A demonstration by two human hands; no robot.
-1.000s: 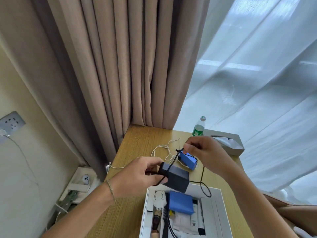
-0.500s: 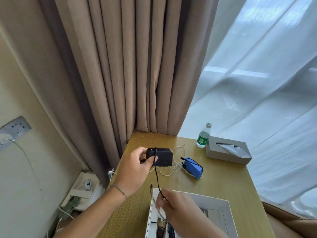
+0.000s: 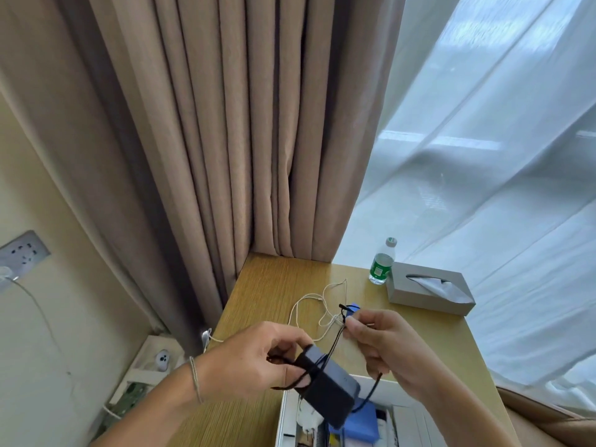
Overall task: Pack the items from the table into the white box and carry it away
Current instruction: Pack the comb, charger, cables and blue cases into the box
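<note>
The left hand [image 3: 254, 362] has its fingers curled around one end of a black power brick [image 3: 329, 387], thumb and fingertips clamped on its near edge, holding it tilted in the air just above the open white box [image 3: 285, 414]. A thin black cord [image 3: 335, 341] is looped over the brick and runs up to the right hand [image 3: 383, 346], whose thumb and forefinger pinch it close to its plug end; the plug tip pokes out just above the fingers. More of the cord hangs down under the right palm and drops into the box.

Inside the box, a blue pack [image 3: 361, 424] lies under the brick, with a white gadget [image 3: 308, 419] beside it on the left and some papers to the right; the rest is hidden by the brick and the frame edge.

On the wooden table [image 3: 267, 295] behind the hands a loose white cable [image 3: 322, 301] lies in loops, and a small blue thing [image 3: 354, 308] peeks out just behind the right fingers. Farther back stand a water bottle [image 3: 382, 261] with a green label and, just beside it, a grey tissue box [image 3: 430, 291]. A beige curtain [image 3: 225, 124] hangs behind the table, a sheer white one [image 3: 500, 156] to the right. On the left wall is a power socket [image 3: 22, 253].
</note>
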